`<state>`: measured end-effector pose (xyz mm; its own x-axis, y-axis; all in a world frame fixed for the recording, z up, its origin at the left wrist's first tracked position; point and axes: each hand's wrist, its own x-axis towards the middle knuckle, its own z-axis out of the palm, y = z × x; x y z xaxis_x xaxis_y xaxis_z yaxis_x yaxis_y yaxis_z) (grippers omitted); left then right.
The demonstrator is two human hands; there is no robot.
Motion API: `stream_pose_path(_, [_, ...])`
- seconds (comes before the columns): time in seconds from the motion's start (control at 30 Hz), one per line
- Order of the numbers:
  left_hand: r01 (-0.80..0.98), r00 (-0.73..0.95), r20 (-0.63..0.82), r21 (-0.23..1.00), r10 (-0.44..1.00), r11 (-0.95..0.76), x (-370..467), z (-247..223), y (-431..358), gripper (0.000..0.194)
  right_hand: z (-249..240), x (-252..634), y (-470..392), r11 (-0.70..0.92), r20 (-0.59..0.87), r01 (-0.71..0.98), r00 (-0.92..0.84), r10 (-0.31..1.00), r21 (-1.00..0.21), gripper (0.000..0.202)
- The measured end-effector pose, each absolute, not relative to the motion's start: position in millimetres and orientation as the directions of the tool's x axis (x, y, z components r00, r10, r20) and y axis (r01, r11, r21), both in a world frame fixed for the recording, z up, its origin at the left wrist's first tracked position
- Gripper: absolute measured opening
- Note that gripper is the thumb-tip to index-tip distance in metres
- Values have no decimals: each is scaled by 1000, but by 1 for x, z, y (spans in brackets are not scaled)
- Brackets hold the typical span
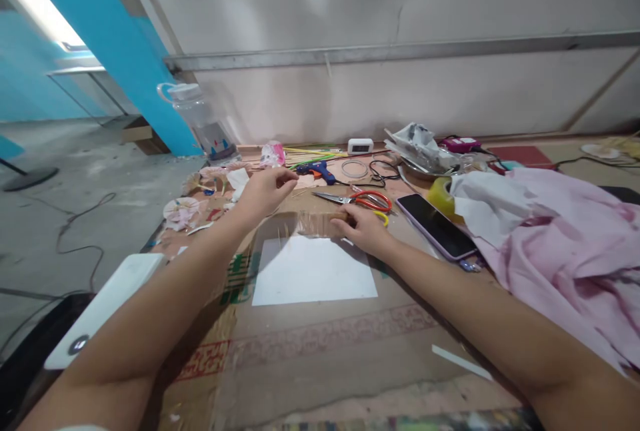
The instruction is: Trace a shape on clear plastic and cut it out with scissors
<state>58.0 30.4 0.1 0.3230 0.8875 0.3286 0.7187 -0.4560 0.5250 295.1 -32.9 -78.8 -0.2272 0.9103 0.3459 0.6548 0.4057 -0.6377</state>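
Because nothing visible fastens the loose white strip on the cardboard sheet nearest me, a sweep of my right forearm could drag it out of place. Beyond it, the white paper lies flat on the same sheet; a low pass of either wrist could catch its edge and skew it. At the paper's far edge sits the brown block, its surface shiny and partly see-through; I cannot tell whether its base overlaps the paper. My right grip is closed around the block's right end. The left end has no support from me, so an uneven push could swivel the block. My left grip hangs beyond and to the left of the block, fingers curled toward the thumb; I cannot tell whether a thin piece is pinched there. Caution: the scissors lie just behind the block, points toward my left side; a careless reach to the right could cause a prick. The phone, to the right, could be knocked by a swinging elbow. Farther back on the tabletop lies the glue gun; if hot, its nozzle could burn me, and a snagged cord could pull it.
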Motion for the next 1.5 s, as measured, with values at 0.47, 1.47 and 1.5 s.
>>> stream_pose_path(0.47, [693, 575, 310, 306, 757, -653, 43, -10, -8, 26, -73, 294, -39, 401, 350, 670, -219, 911, -625, 13])
stream_pose_path(1.47, [620, 692, 281, 242, 665, -747, 49, -11, -13, 21, -74, 295, -39, 414, 348, 680, -242, 906, -605, 14])
stream_pose_path(1.5, [617, 691, 281, 251, 666, -746, 49, -11, -13, 19, -74, 295, -39, 412, 346, 681, -241, 907, -606, 13])
